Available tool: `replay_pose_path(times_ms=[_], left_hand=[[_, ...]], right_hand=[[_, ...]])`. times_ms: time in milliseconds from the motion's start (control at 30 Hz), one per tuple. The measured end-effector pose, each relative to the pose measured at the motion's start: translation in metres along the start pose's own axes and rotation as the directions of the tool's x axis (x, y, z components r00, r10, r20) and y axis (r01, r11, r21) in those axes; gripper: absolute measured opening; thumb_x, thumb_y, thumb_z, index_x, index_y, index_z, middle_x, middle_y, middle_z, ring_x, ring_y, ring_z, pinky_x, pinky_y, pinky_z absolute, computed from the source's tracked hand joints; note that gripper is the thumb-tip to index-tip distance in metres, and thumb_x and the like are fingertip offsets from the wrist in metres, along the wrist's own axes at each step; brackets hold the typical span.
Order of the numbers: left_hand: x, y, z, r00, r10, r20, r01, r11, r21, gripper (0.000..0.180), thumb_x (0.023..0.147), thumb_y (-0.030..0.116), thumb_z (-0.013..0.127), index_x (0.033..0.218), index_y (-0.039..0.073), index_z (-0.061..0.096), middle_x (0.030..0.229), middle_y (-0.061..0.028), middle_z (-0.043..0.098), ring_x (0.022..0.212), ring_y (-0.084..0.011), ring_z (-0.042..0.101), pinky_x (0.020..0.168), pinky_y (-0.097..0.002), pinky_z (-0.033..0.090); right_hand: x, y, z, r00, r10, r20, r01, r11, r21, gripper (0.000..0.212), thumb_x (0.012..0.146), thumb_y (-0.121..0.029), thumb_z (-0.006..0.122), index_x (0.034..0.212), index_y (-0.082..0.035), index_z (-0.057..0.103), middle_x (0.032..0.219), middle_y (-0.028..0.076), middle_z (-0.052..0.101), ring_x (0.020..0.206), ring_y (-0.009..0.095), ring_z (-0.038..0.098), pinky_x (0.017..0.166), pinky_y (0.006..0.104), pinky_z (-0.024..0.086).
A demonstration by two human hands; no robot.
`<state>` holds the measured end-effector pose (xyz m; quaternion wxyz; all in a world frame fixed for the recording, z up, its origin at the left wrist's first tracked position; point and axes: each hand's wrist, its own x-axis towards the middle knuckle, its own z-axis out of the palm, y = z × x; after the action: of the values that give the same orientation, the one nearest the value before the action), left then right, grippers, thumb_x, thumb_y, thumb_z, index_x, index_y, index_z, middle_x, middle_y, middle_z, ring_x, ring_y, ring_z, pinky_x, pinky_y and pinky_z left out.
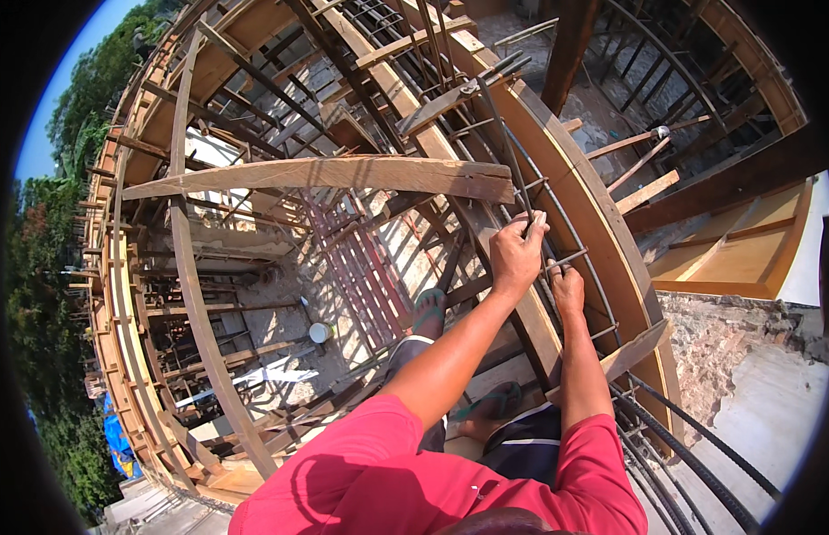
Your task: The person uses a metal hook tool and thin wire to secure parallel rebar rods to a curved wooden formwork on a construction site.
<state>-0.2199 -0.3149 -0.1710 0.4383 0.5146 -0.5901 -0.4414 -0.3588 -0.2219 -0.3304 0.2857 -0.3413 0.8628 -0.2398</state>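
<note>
In the middle of the head view my left hand [516,257] is closed in a pinch above a steel reinforcing cage [570,230]. What lies between its thumb and fingers is too small to make out. Just right of it and a little nearer, my right hand [568,291] is closed low at the cage, its fingers partly hidden. The cage's long bars and cross ties run inside a curved wooden formwork trough [602,241]. A long weathered plank [343,174] ends just beyond my left hand.
My sandaled feet [428,312] stand among timbers, high over a lower floor with a white bucket [321,333]. A wooden crosspiece [636,350] spans the trough near my right forearm. Thick ribbed bars [691,450] stick out at the lower right, beside broken masonry [700,348].
</note>
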Motion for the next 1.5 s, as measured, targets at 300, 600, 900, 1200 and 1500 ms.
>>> replay_pose_path(times_ms=[300, 600, 900, 1200, 1500], left_hand=[[-0.008, 0.008, 0.011, 0.999, 0.025, 0.036, -0.022, 0.996, -0.084, 0.028, 0.1, 0.023, 0.069, 0.097, -0.003, 0.077, 0.088, -0.0112, 0.077, 0.081, -0.0173, 0.073, 0.072, -0.033, 0.054], [-0.009, 0.005, 0.009, 0.997, 0.061, 0.041, -0.058, 0.996, -0.074, 0.024, 0.1, 0.018, 0.066, 0.1, -0.004, 0.075, 0.086, -0.0129, 0.077, 0.078, -0.021, 0.075, 0.069, -0.0346, 0.055], [-0.01, -0.002, 0.009, 0.992, 0.093, 0.09, -0.09, 0.995, -0.045, 0.02, 0.099, 0.015, 0.064, 0.104, -0.001, 0.074, 0.083, -0.0113, 0.076, 0.072, -0.0168, 0.073, 0.063, -0.0317, 0.054], [-0.01, 0.0, 0.012, 0.992, 0.073, 0.099, -0.069, 0.997, -0.043, 0.019, 0.099, 0.014, 0.064, 0.102, -0.001, 0.074, 0.084, -0.0116, 0.076, 0.072, -0.0184, 0.074, 0.064, -0.0331, 0.055], [-0.007, 0.007, 0.005, 0.992, 0.03, 0.123, -0.022, 0.998, -0.066, 0.021, 0.099, 0.012, 0.062, 0.104, -0.004, 0.074, 0.088, -0.0138, 0.077, 0.081, -0.0192, 0.075, 0.071, -0.033, 0.056]], right_hand=[[0.018, 0.011, -0.003, 0.975, 0.04, 0.218, -0.088, 0.973, 0.214, 0.052, 0.099, -0.047, 0.063, 0.095, 0.005, 0.072, 0.081, 0.021, 0.072, 0.082, 0.033, 0.07, 0.081, 0.0487, 0.052], [0.02, 0.013, 0.0, 0.975, 0.059, 0.213, -0.118, 0.953, 0.278, 0.037, 0.092, -0.028, 0.067, 0.088, 0.008, 0.073, 0.072, 0.013, 0.07, 0.074, 0.018, 0.065, 0.066, 0.0419, 0.051], [0.014, 0.011, 0.002, 1.0, 0.022, 0.01, -0.023, 0.994, 0.103, 0.037, 0.087, -0.03, 0.073, 0.09, 0.006, 0.074, 0.078, 0.022, 0.073, 0.074, 0.022, 0.07, 0.071, 0.0449, 0.052], [0.02, 0.007, -0.005, 0.987, 0.1, 0.123, -0.103, 0.994, 0.022, 0.047, 0.095, -0.046, 0.069, 0.106, -0.001, 0.077, 0.096, 0.03, 0.073, 0.098, 0.043, 0.072, 0.087, 0.0507, 0.052], [0.021, 0.001, -0.003, 0.983, 0.124, 0.133, -0.124, 0.992, -0.007, 0.055, 0.096, -0.05, 0.064, 0.106, 0.003, 0.075, 0.098, 0.034, 0.071, 0.102, 0.049, 0.069, 0.088, 0.0533, 0.051]])
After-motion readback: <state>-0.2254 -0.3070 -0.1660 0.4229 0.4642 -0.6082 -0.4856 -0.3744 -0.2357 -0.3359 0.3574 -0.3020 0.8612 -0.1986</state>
